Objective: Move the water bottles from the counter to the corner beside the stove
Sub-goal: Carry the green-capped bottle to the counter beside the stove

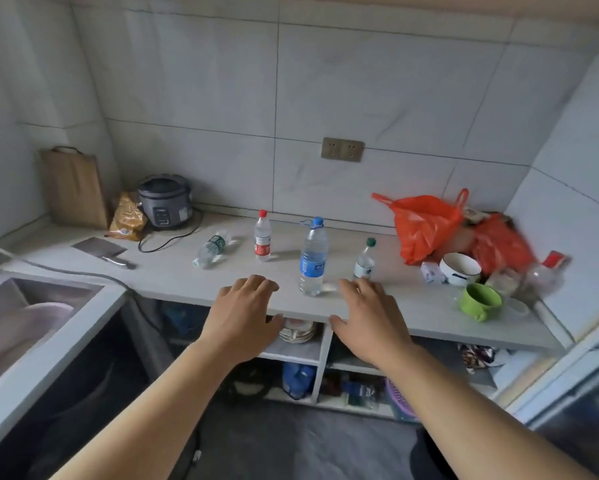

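From the head camera, four water bottles sit on the pale counter (173,275) across the middle of the frame. Left of centre, a clear bottle with a green label (210,249) lies on its side, its long axis running from lower left to upper right, the cap end toward the lower left. Just right of it a clear bottle with a red cap and red label (262,235) stands upright. At the centre, nearest the front edge, stands the tallest one, a clear bottle with a blue cap and blue label (313,256), also upright. To its right a short bottle with a dark green cap (364,260) stands upright, its lower part hidden behind fingertips.

Both hands reach in from the bottom of the frame, palms down, empty. The left hand (244,315) hovers over the counter's front edge, fingers loosely curled and a little apart, left of the blue-label bottle. The right hand (369,315) is spread likewise, just right of that bottle, with its fingers (367,285) in front of the short bottle; whether they touch it I cannot tell.

In the upper left a rice cooker (164,200) sits by the wall; an orange plastic bag (424,225) lies at the right.
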`<move>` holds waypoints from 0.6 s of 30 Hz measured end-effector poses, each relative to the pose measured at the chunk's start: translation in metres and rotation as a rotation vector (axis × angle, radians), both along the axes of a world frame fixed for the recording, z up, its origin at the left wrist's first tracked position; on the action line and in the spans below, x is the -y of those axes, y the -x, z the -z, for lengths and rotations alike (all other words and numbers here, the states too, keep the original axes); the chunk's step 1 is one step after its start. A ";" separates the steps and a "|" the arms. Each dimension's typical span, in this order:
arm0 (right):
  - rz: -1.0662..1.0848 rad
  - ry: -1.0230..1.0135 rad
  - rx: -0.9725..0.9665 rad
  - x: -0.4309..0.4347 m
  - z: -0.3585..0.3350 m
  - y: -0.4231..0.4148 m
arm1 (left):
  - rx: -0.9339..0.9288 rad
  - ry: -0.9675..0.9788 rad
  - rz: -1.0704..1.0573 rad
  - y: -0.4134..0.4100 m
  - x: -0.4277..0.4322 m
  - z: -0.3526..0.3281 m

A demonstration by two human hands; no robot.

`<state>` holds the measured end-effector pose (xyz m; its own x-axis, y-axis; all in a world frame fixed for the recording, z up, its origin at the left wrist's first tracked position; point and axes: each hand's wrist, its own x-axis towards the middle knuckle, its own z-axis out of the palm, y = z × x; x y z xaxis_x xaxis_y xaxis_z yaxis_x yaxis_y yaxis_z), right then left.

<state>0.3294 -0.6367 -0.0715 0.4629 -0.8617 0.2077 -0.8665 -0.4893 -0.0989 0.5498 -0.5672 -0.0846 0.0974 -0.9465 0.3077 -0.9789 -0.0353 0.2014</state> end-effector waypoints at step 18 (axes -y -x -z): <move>0.201 -0.009 0.136 0.143 0.046 0.129 | 0.029 -0.098 0.177 0.125 0.181 0.026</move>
<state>0.2001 -0.7801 -0.1173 0.2499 -0.9359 0.2484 -0.9248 -0.3067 -0.2250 0.4252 -0.7484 -0.1105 -0.0810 -0.9736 0.2135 -0.9768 0.1201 0.1773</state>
